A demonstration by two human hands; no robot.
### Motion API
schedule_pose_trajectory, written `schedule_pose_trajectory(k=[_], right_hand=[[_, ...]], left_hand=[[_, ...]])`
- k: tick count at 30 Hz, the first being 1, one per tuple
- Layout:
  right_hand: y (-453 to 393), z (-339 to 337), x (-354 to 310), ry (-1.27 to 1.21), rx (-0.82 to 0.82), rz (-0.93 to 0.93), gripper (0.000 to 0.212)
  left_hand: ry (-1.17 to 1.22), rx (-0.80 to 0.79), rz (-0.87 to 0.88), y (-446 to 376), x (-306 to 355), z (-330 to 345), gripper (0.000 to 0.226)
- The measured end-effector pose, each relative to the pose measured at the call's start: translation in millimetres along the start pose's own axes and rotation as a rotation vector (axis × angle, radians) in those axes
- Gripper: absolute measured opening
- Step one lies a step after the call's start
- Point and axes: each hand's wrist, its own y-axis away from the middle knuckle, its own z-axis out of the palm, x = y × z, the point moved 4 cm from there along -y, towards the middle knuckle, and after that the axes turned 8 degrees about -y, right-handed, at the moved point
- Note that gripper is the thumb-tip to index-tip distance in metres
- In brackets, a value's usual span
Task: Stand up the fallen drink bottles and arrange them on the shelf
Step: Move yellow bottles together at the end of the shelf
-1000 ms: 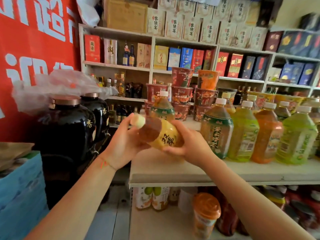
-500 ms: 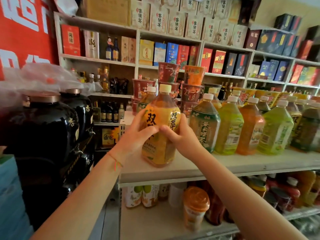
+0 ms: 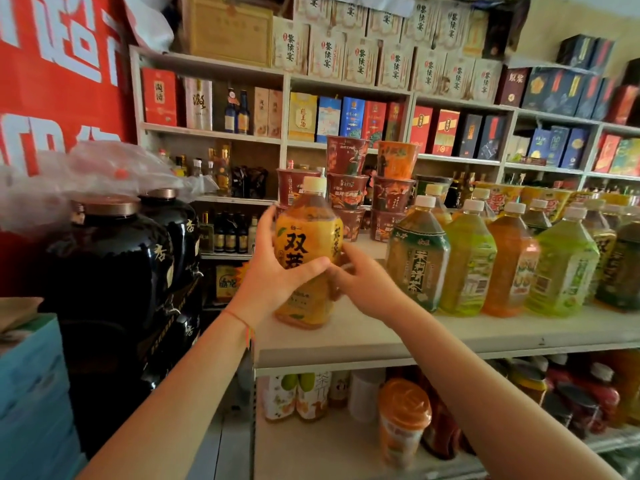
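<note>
An orange-labelled tea bottle [image 3: 309, 244] with a cream cap stands upright at the left end of the white shelf [image 3: 381, 337]. My left hand [image 3: 273, 271] grips its left side, thumb across the label. My right hand [image 3: 367, 285] holds its right side with curled fingers. To its right stands a row of upright bottles: a dark green one [image 3: 417, 258], a lime one [image 3: 467, 261], an orange one [image 3: 512, 265] and a light green one [image 3: 564, 268], with more behind.
Stacked instant-noodle cups [image 3: 346, 181] sit at the back of the shelf. Two large black jars [image 3: 114, 271] stand to the left, close to the shelf end. A lower shelf holds cups and bottles [image 3: 403, 420]. Boxed goods fill the wall shelving [image 3: 346, 116] behind.
The bottle went from tilted, cap to the left, to upright between both hands, and now stands lower at the shelf's left end. My view has shifted slightly.
</note>
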Motion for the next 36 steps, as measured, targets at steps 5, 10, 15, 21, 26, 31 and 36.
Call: schedule_pose_trajectory(k=[5,10,15,21,26,31,36], right_hand=[[-22,19,-9,-0.040,-0.127,0.010,0.044],[-58,6,-19,0.479,0.186,-0.126,0.075],[-101,13,-19,0.850,-0.068,-0.078,0.081],[-112,25,-13,0.780,0.058,-0.079,0.078],[-110,28,-8,0.862,0.257,-0.121,0.062],[-110,2,2,1.066,0.248,0.061,0.077],[-97,-23,7,1.505,0.207,0.176,0.074]], left_hand=[[-0.103,0.234,0.016,-15,-14,-26,0.117],[-0.166,0.311,0.053,-19,-20,-23,0.110],[-0.158,0.311,0.088,-23,-26,-25,0.108],[-0.168,0.310,0.107,-26,-27,-24,0.106],[-0.156,0.238,0.121,-27,-30,-24,0.109],[-0.139,0.145,0.096,-34,-33,-16,0.113],[-0.211,0.100,0.099,-41,-27,3,0.106]])
